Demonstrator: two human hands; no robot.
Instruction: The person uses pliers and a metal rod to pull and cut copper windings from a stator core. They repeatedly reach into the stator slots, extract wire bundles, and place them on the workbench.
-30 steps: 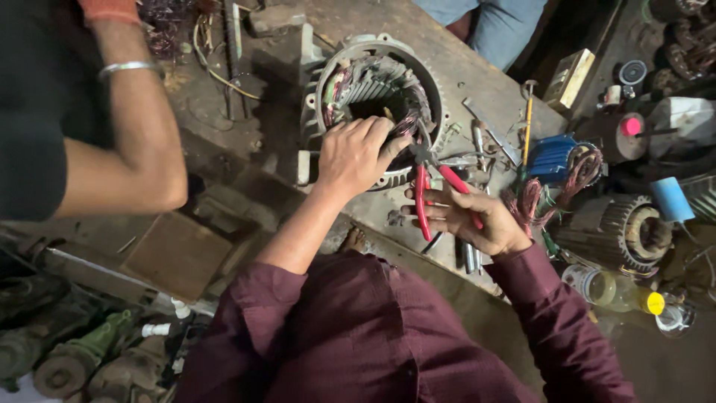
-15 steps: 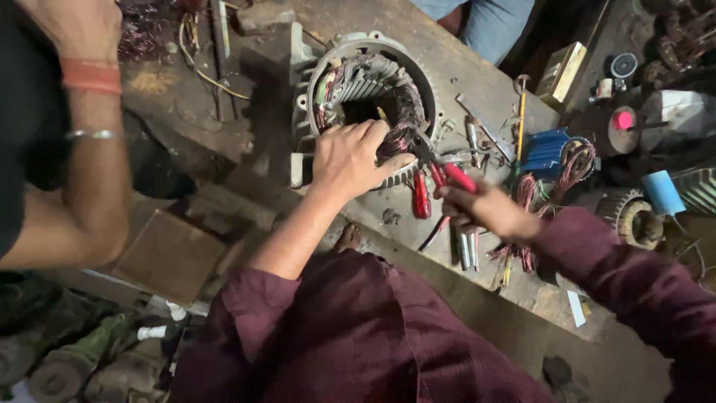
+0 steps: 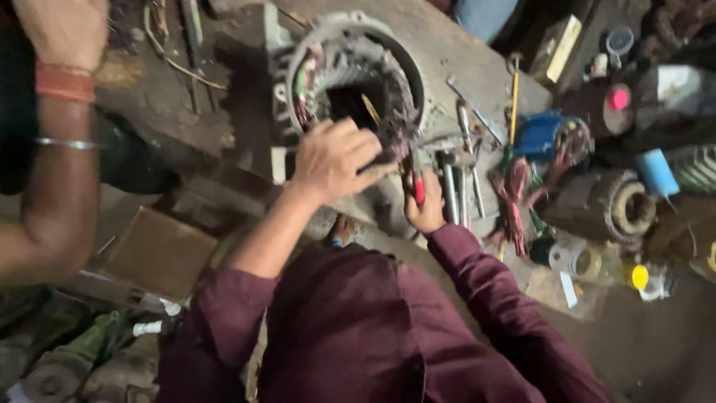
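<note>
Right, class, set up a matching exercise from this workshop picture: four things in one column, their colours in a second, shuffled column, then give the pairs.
Things:
1. Pliers handles
2. Small cap
3. Sleeve
4. Round lid

Colours:
A. pink
B. maroon
C. red
D. yellow

Pairs: 1-C, 2-D, 3-B, 4-A. The right hand holds the pliers; the left hand rests on the motor housing.

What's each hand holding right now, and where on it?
Right hand grips the red-handled pliers by the handles. Left hand presses on the windings at the rim of the motor stator; no clear grasp visible.
</note>
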